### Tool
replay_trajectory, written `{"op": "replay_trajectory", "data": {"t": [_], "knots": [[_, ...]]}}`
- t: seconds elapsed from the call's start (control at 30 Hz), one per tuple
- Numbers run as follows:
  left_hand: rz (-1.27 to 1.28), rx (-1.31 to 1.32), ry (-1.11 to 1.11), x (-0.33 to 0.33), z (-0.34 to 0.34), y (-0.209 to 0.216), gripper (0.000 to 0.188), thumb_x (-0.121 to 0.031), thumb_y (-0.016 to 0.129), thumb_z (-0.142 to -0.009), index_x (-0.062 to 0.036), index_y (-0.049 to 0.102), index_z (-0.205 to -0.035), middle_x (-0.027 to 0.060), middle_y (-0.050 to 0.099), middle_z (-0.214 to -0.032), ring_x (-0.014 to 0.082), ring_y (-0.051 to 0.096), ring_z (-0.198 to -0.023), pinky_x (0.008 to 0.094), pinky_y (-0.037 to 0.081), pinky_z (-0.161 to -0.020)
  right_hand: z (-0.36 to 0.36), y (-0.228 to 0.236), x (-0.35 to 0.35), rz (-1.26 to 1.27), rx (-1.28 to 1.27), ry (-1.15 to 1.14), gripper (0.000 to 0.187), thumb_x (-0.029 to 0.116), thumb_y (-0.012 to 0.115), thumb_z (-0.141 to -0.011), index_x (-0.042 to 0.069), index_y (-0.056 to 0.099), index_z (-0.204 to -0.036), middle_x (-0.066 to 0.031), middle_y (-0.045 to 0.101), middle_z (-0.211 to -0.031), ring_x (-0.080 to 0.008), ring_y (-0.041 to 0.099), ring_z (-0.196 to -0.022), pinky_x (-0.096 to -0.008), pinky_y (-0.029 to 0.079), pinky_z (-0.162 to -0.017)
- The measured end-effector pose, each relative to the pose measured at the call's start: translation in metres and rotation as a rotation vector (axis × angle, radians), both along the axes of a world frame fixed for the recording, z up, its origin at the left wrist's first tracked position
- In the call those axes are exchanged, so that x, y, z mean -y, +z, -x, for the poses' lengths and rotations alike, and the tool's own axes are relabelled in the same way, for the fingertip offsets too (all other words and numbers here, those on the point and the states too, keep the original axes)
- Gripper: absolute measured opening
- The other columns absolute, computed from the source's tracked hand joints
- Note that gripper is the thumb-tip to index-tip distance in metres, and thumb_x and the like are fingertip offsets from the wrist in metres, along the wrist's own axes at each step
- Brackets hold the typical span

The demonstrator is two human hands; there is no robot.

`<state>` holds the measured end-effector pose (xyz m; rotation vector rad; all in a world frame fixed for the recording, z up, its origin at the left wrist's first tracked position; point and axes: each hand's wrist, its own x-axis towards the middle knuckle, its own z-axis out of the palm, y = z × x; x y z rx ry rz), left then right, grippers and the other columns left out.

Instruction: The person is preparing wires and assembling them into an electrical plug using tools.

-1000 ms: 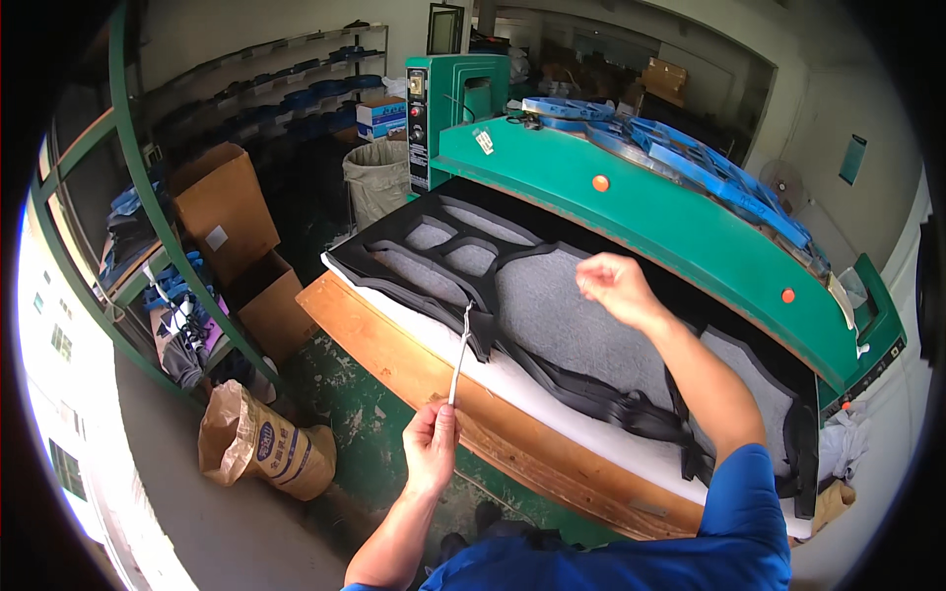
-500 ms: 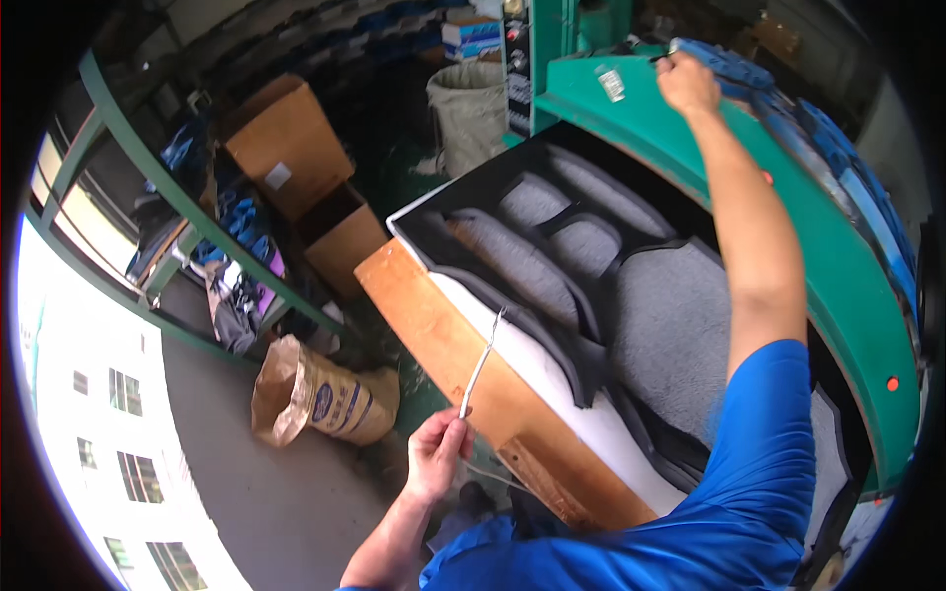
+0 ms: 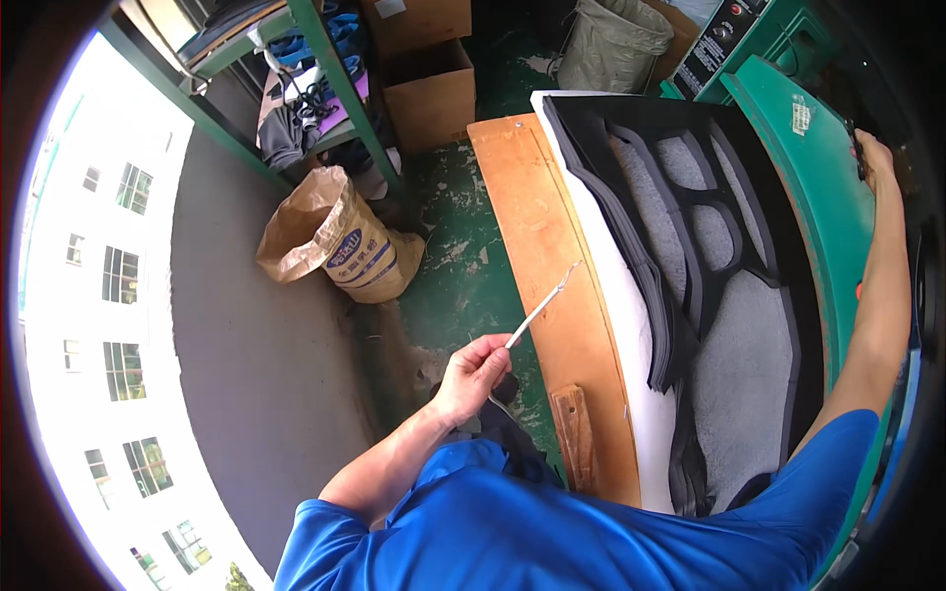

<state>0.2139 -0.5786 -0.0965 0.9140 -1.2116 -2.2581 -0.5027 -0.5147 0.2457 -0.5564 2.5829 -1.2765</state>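
Observation:
My left hand (image 3: pixel 473 379) pinches a thin white rod (image 3: pixel 537 320) with a wire-like, bent tip, held beside the wooden board's edge. A thin pale cord hangs below that hand. My right hand (image 3: pixel 875 163), arm stretched out, is closed around a small dark handle-like piece at the far edge of the green machine beam (image 3: pixel 813 177); its exact kind is hidden by the fingers. Between the hands lies a stack of black sheets (image 3: pixel 645 266) with cut-out openings, grey fuzzy material (image 3: pixel 744 364) showing through them. Beneath runs a white layer (image 3: pixel 616 295) over the wooden board (image 3: pixel 542 217).
A brown paper sack (image 3: pixel 345 236) stands open on the green floor (image 3: pixel 443 246). Behind it are a green-framed shelf (image 3: pixel 340 89) with cloth and straps, a cardboard box (image 3: pixel 429 98) and a grey bin bag (image 3: pixel 611 44). A control panel (image 3: pixel 724 39) sits beside the beam.
My view has swung, so the bench sits more upright in it. The right hand still grips the beam's edge, now farther right; the left still holds the rod.

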Motion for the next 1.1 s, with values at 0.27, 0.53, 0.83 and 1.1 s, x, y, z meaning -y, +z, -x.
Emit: {"op": "replay_trajectory", "data": {"t": [0.27,0.53,0.83,1.1], "knots": [[-0.323,-0.163,0.291,-0.015,-0.052,-0.009,0.008,-0.009,0.054,-0.094,-0.0054,0.059,-0.099,0.0034,0.059,-0.081,0.0109,0.048,-0.067,0.0232,0.038,-0.059,-0.333,-0.127,0.02,0.437,0.428,0.955,0.062,0.027,0.067,-0.085,-0.003,0.041,-0.134,-0.0163,0.06,-0.108,-0.0163,0.058,-0.084,-0.0289,0.048,-0.076],[-0.331,-0.269,0.63,-0.054,-0.137,-0.012,0.007,-0.01,0.06,-0.093,-0.0027,0.06,-0.093,0.0047,0.061,-0.081,0.0109,0.054,-0.069,0.0232,0.044,-0.059,-0.555,-0.236,-0.026,-0.081,1.37,1.319,0.091,0.016,0.077,-0.076,0.002,0.017,-0.144,-0.0108,0.056,-0.098,-0.0142,0.058,-0.083,-0.0262,0.049,-0.07],[-0.311,-0.292,0.799,-0.083,-0.228,-0.019,0.011,-0.012,0.06,-0.093,-0.0017,0.061,-0.093,0.0045,0.061,-0.08,0.01,0.054,-0.063,0.0218,0.043,-0.057,-0.648,-0.247,-0.047,-0.374,0.973,1.588,0.091,0.026,0.082,-0.075,-0.003,0.025,-0.14,-0.0027,0.05,-0.089,-0.0095,0.05,-0.081,-0.0266,0.042,-0.075],[-0.335,-0.227,0.662,-0.113,-0.28,-0.024,0.009,-0.011,0.065,-0.089,-0.0023,0.063,-0.09,0.0033,0.062,-0.073,0.0073,0.05,-0.056,0.02,0.038,-0.049,-0.734,-0.28,-0.035,-0.48,0.866,1.682,0.09,0.019,0.082,-0.073,-0.001,0.026,-0.14,-0.0009,0.047,-0.089,-0.0087,0.046,-0.08,-0.0252,0.039,-0.072]]}}
